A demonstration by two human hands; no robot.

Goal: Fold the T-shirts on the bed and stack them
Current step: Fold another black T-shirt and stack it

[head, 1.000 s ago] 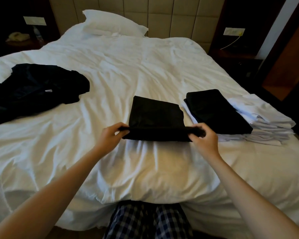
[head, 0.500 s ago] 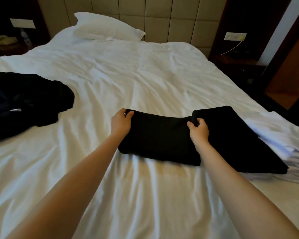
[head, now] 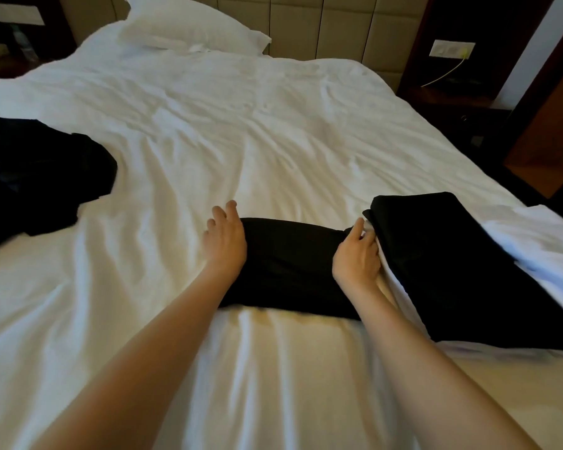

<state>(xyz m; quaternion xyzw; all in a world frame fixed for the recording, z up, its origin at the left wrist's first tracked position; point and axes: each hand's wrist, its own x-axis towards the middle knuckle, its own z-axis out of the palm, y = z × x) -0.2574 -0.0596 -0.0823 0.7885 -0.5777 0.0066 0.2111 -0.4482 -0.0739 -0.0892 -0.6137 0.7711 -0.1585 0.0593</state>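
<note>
A folded black T-shirt [head: 290, 261] lies on the white bed [head: 241, 141] in front of me. My left hand [head: 225, 237] rests at its left end with the fingers spread and loose. At the shirt's right end my right hand [head: 358, 254] curls its fingers round the edge, right against the stack [head: 533, 245] of folded white shirts. Another folded black T-shirt [head: 452, 254] tops that stack. At the far left sits a crumpled heap of dark unfolded shirts [head: 36, 177].
A white pillow [head: 189, 30] lies at the padded headboard. Dark nightstands flank the bed, with a wall socket and cable [head: 452, 50] at the right. The bed's right edge runs just beyond the stack.
The near edge of the black shirt was folded over away from me. My left hand has let go and spread its fingers. The view has closed in on the bed.
</note>
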